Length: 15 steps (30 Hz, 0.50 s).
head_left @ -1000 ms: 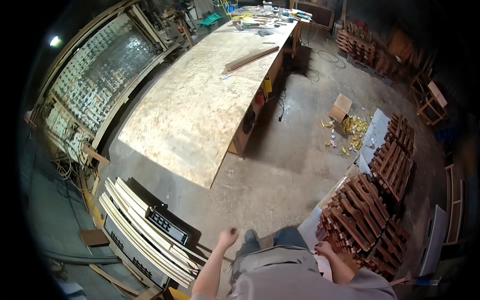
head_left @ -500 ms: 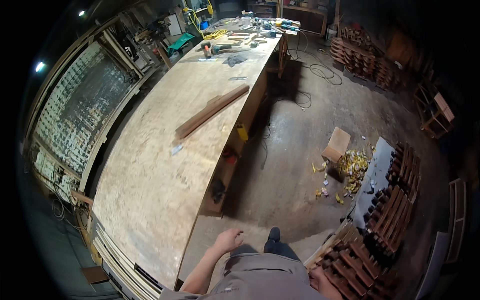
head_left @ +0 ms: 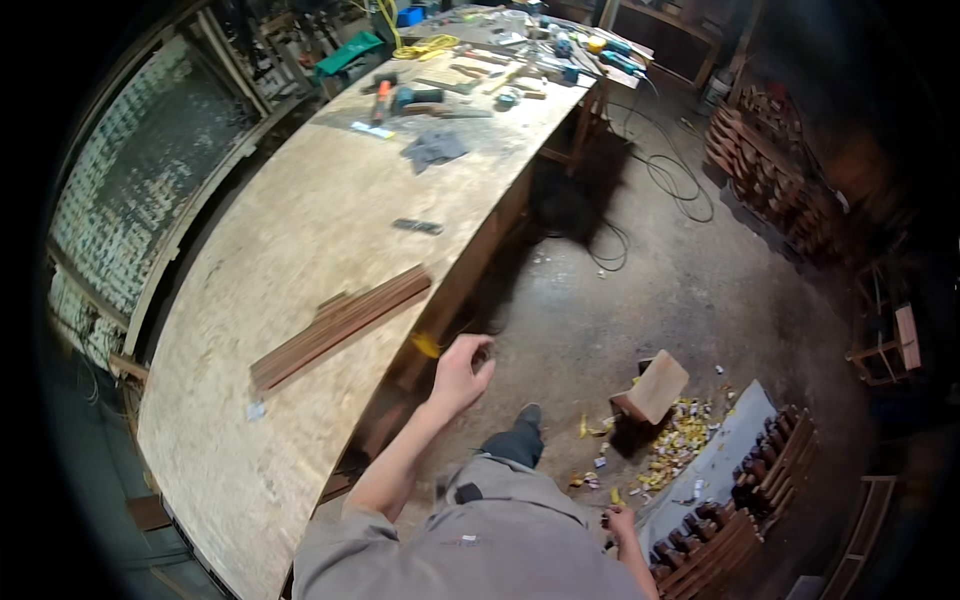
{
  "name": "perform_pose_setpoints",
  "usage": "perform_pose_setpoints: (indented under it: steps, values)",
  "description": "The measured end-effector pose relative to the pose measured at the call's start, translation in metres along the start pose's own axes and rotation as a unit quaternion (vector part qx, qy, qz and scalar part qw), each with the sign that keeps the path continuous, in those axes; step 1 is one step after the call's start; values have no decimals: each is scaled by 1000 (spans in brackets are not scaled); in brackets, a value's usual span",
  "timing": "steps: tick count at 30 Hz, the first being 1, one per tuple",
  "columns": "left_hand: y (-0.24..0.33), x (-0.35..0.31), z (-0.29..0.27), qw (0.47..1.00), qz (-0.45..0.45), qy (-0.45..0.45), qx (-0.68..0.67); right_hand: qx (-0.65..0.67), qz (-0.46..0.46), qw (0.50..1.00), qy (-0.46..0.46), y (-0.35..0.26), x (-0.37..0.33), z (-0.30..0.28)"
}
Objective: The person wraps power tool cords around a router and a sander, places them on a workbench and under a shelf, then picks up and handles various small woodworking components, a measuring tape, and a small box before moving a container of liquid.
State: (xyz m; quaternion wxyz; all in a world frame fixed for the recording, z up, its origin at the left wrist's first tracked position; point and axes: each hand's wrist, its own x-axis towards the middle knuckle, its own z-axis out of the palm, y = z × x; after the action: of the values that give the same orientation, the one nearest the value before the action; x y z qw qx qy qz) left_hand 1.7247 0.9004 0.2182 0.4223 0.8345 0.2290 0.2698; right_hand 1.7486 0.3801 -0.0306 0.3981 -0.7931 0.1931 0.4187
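Head view, only one available. From my remote seat I read the left hand (head_left: 465, 375) as raised just off the long edge of the pale, mottled wooden table (head_left: 225, 240). Its fingers are half curled, with a gap to the thumb; I see nothing in the grasp. Just beside it, at the table's side, is a small bright-yellow object (head_left: 426, 345), too blurred for me to identify.

The right hand (head_left: 621, 522) hangs low, fingers bent. Something dark shows at the fingertips; I cannot tell whether it is held or merely shadow. Nearest to it are the stacked reddish-brown shaped wooden pieces (head_left: 775, 475), beside a pale flat sheet (head_left: 757, 405).

On the table, the bundle of long reddish-brown wooden strips (head_left: 345, 330) lies diagonally, its far end close to the edge.

Risks, my judgement: a swing of the left forearm could clip the table edge, or knock that end and skew the strips. The dark shoe (head_left: 529, 416) is near the scattered small yellow and white pieces (head_left: 680, 445) by the tan open box (head_left: 655, 390); stepping on them might cause a slip. Farther off, the looped black cable (head_left: 680, 190) could snag a foot.
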Motion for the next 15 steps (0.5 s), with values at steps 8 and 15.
perform_pose_setpoints:
  steps: [8,15]
  values:
    - [30,220,131,996,-37,-83,-13,52,68,996,20,-155,96,-83]
    - [-22,315,189,989,-122,19,85,-8,-53,997,-52,-357,346,-132]
